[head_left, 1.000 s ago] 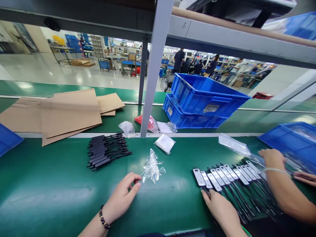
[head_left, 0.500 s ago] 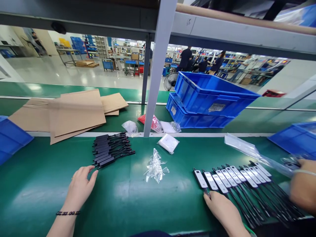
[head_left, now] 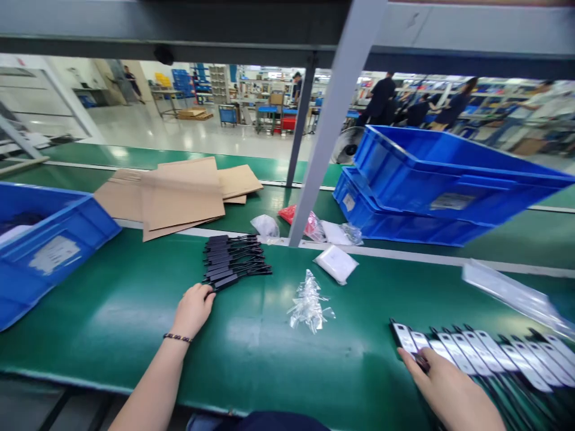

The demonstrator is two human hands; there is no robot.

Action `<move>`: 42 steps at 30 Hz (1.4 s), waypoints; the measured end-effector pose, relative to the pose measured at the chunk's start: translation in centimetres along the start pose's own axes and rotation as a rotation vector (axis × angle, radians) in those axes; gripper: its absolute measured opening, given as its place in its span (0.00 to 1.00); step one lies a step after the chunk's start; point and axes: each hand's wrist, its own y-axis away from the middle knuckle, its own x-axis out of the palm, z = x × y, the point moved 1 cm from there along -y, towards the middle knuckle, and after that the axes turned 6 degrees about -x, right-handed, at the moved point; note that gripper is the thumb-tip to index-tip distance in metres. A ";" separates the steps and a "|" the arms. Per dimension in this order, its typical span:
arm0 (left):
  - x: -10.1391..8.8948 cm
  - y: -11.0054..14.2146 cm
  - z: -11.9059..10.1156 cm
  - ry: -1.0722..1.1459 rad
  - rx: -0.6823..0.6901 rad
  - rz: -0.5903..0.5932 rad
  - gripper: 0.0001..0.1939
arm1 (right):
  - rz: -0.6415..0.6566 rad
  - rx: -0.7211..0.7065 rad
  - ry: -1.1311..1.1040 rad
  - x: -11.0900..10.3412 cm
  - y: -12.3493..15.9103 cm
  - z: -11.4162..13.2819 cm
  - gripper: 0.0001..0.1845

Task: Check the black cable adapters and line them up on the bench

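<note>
My left hand, wearing a beaded bracelet, pinches the left end of the nearest slim black cabled device. That device is at the front of a row of several similar ones with their cables pointing right. On the right side, my right hand has thumb and fingers closed at the lower end of a black device with a white label. It is the leftmost of several labelled devices lying side by side, cables toward me. My palm hides part of them.
Crumpled clear film pieces lie mid-bench, near a white packet. Blue bins are stacked behind, and another blue bin stands left. Cardboard sheets lie behind the black devices. A metal post rises at the bench's back edge.
The view has swung left, bringing more of the left bin in. My left hand's fingers have closed on the nearest black device's end. Another person's hand at the right has left view.
</note>
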 end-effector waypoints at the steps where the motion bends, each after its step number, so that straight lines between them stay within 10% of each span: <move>1: -0.1 0.1 -0.1 0.023 0.013 -0.007 0.12 | -0.013 -0.049 -0.016 0.1 -0.1 0.9 0.21; 11: -7.0 3.0 -6.0 0.431 0.204 -0.154 0.09 | -0.140 -0.735 -0.449 0.8 0.4 13.2 0.12; 17: -9.7 3.7 -11.8 0.604 0.377 0.019 0.08 | 0.008 -0.999 -0.642 0.9 2.0 18.9 0.13; 22: -7.9 2.6 -14.0 0.791 0.354 0.139 0.10 | 0.164 -0.986 -0.650 1.4 3.0 19.0 0.17; 27: -3.2 2.5 -15.8 1.268 0.116 0.263 0.13 | 0.017 -0.871 -0.543 2.2 2.5 17.3 0.16; 33: 3.1 4.7 -18.2 1.764 -0.309 0.865 0.27 | -0.238 -0.833 -0.255 3.7 1.8 16.2 0.12; 42: 3.9 4.8 -17.8 1.975 -0.372 1.034 0.26 | -0.270 -0.673 -0.300 0.4 0.1 15.8 0.10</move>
